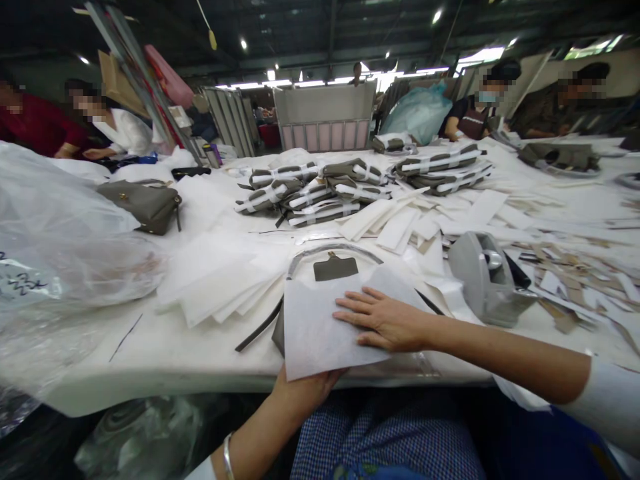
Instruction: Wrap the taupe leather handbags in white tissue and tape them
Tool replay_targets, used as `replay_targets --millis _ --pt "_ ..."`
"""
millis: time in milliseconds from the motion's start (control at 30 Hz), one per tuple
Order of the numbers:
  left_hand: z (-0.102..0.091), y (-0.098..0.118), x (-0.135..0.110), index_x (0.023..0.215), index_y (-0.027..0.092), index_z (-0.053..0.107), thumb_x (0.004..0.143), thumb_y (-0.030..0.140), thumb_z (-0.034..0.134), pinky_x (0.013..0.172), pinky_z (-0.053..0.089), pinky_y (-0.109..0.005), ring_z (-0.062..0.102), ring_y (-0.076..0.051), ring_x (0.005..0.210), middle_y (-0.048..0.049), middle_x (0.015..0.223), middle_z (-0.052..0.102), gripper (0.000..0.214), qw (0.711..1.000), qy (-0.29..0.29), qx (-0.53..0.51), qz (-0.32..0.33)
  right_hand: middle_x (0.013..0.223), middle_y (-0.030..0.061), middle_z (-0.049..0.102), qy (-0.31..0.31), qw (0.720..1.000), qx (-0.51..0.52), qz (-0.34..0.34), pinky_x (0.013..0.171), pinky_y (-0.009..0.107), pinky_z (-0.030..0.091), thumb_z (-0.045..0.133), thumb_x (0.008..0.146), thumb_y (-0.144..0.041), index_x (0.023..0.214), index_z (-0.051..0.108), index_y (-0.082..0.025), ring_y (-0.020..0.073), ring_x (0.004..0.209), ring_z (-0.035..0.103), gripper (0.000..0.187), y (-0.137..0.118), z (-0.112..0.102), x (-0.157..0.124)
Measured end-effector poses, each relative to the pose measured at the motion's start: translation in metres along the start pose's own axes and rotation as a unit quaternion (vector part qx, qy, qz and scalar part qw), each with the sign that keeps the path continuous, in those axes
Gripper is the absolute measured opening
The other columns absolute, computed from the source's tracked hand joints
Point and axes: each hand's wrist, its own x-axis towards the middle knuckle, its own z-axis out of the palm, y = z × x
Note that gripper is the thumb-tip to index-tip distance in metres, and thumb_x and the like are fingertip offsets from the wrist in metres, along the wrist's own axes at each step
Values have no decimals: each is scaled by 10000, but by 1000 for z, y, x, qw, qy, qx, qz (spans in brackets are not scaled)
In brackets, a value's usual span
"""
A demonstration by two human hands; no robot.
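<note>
A white sheet of paper (315,327) covers most of a grey-brown leather bag (280,337) at the table's front edge. My right hand (383,319) lies flat on the sheet with its fingers stretched out. Under the sheet's lower edge is my left hand (307,393), its fingers hidden by the paper, at the near side of the bag. Above the sheet show a grey leather flap (335,268) with a small metal fitting and a wrapped, curved handle (330,247). A dark strap (259,327) sticks out to the left.
Stacked wrapped grey bags (315,190) lie farther back. Loose paper sheets (215,273) are to the left, beside a large plastic bag (65,253). On the right stand a grey tape dispenser (480,277) and scattered scraps (575,280). Several people work across the table.
</note>
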Motion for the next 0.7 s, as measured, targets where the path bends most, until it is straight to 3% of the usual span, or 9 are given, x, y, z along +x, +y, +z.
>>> replay_targets --millis 133,267,400,533,600,700 --pt "9 -1 -6 1545 307 225 954 368 546 1010 490 -534 594 -344 1190 -73 1388 576 675 1000 -2 -7 5 1598 71 288 -26 999 32 -4 1191 579 103 397 991 -555 1544 261 -314 321 1477 233 619 4 5 2" --pt "8 -1 -5 1504 301 353 950 405 554 1000 512 -491 619 -326 1162 -72 1350 608 598 999 -15 -22 -45 1614 59 240 -27 998 48 23 1190 593 81 362 1000 -559 1544 263 -313 322 1492 179 605 8 8 8" --pt "-6 1 4 1358 364 548 938 431 579 945 560 -416 621 -291 1174 -25 1337 621 427 989 -101 -79 -79 1616 40 235 -15 997 57 50 1189 601 70 332 1014 -538 1544 257 -308 324 1494 167 583 14 13 10" --pt "-14 1 13 1339 358 563 960 387 556 842 596 -326 713 -223 934 -11 1119 733 381 962 -206 -142 -112 1620 47 222 -12 997 50 53 1186 602 79 317 1012 -551 1542 267 -301 332 1489 182 588 18 15 11" --pt "-16 0 14 1348 351 554 965 378 547 835 597 -330 718 -217 865 -14 1072 744 384 957 -222 -148 -117 1619 54 223 -8 998 42 55 1185 600 82 311 1014 -550 1540 277 -297 333 1488 185 585 17 15 12" --pt "-29 2 16 1375 302 528 947 347 573 829 597 -358 707 -249 924 -67 1150 714 432 960 -224 -134 -101 1616 60 231 3 998 33 53 1177 618 97 313 1014 -550 1536 289 -293 341 1483 196 582 16 16 12"
